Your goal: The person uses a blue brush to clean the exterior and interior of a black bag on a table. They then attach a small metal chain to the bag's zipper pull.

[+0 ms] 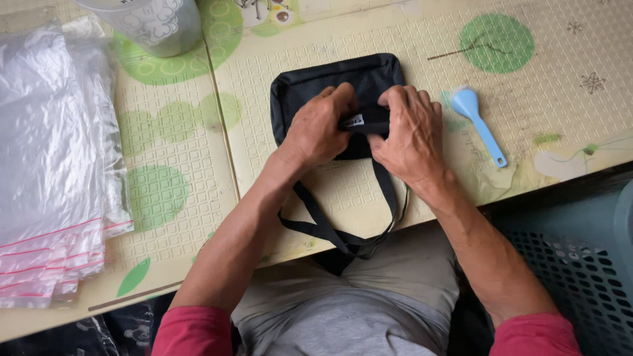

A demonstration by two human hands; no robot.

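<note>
Between both hands, left hand [322, 128] and right hand [410, 135] pinch black bag [310, 86]'s lower edge; apparently mid-fold, strap [330, 231] loose.

One black bag [330, 86], one blue scoop [476, 118], one grey cup [155, 23].

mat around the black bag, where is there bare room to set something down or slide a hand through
Bare mat lies between the plastic bags and the black bag, and past the blue scoop toward the green circle. It is crowded at the bag, where the left hand and right hand pinch it, and at the near edge under the strap.
</note>
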